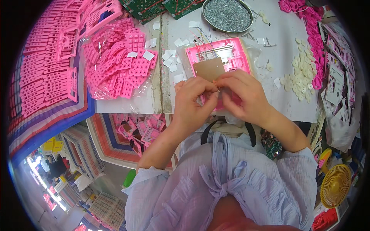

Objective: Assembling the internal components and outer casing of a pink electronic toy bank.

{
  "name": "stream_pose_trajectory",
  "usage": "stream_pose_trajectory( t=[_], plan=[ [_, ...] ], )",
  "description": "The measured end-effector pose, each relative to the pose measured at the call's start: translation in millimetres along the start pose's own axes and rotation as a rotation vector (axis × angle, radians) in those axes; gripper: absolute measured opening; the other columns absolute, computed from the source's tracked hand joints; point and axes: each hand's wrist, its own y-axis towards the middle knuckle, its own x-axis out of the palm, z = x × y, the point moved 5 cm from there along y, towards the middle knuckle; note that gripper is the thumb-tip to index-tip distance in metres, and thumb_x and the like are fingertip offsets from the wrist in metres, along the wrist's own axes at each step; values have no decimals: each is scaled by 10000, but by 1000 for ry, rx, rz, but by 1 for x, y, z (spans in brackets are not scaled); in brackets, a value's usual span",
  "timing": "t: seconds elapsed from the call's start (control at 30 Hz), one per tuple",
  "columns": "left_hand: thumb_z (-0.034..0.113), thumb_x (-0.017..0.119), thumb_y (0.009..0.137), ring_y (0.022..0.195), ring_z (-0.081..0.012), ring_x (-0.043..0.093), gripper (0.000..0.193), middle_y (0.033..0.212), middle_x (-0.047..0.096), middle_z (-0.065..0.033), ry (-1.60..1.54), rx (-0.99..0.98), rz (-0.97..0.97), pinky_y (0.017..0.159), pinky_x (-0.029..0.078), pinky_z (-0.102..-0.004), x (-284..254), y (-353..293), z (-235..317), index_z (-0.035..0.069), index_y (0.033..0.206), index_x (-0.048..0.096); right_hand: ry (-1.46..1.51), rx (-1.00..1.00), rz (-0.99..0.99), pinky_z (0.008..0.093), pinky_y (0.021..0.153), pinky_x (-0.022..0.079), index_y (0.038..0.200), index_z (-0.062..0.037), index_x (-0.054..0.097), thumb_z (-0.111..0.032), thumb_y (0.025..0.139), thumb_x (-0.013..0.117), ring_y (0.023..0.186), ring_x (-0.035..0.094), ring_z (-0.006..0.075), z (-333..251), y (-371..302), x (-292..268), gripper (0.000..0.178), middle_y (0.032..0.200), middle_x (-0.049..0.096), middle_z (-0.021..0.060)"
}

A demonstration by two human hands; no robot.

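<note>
Centrally, on the white work table (287, 104), a pink plastic housing (239, 57) lies with its open interior facing up, forming the work position. A flat brown board (209, 68) rests over the left portion of the housing, and thin multicoloured wires (205, 45) extend from the board's far side. The left hand (195, 99) and the right hand (246, 95) meet at the near edge of the board, above the near part of the housing. On the left hand, thumb and index finger are brought together in a pinch; on the right hand, thumb and index finger are bent toward the same spot. The fingertips hide the contact point, so it cannot be told whether either hand grips a small part. Small white paper pieces (168, 60) are scattered just left of the housing. Farther left, a clear bag holds pink keypad pieces (125, 57), and stacked pink frames (46, 65) occupy the far left. Beyond the housing stands a round metal dish (252, 16) of small screws (226, 14), with green circuit boards (144, 9) to its left. To the right lie white discs (302, 68); bundled pink cords (315, 36) are placed beyond them.
</note>
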Motion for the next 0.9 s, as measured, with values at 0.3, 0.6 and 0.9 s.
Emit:
stream_pose_trajectory(
  t=[0.3, 0.6, 0.9],
  plan=[
    [7, 707, 789, 660, -113, 577, 113, 804, 643, -22, -3, -20, -20, 630, 423, -278, -4, 1, -1, 47, 883, 659, 126, 55, 66, 346, 645, 561, 919, -14, 660, 1, 725, 748, 743, 682, 281, 8, -16, 9, 213, 885, 696, 116],
    [54, 648, 928, 682, -51, 601, 95, 812, 665, 4, -683, -660, -346, 589, 475, -207, -4, 11, -22, -20, 987, 636, -61, -244, -17, 333, 666, 555, 904, -22, 654, -56, 693, 764, 813, 666, 257, -9, -13, 14, 241, 984, 680, 107],
    [23, 685, 860, 703, -226, 653, 150, 859, 654, -115, 38, 93, -228, 630, 516, -334, -10, 11, -2, 22, 1003, 640, -297, -338, -88, 344, 689, 537, 858, -22, 658, -152, 684, 652, 915, 610, 271, -8, -13, 20, 218, 1028, 640, 98]
  ],
)
